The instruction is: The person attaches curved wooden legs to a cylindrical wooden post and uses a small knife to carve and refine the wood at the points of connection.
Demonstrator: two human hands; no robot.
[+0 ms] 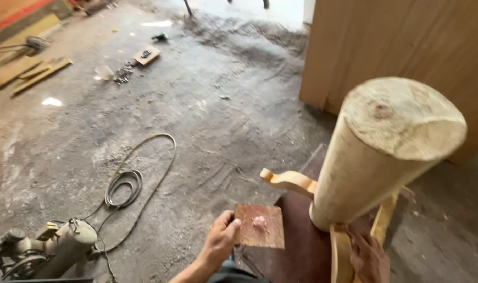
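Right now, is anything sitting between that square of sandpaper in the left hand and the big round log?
Nothing visible does. The left hand holds the sandpaper sheet just left of the log, with only a small open gap above the dark board.

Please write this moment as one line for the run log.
left hand: holds sandpaper sheet | right hand: on curved wooden piece | round log: tilted, above
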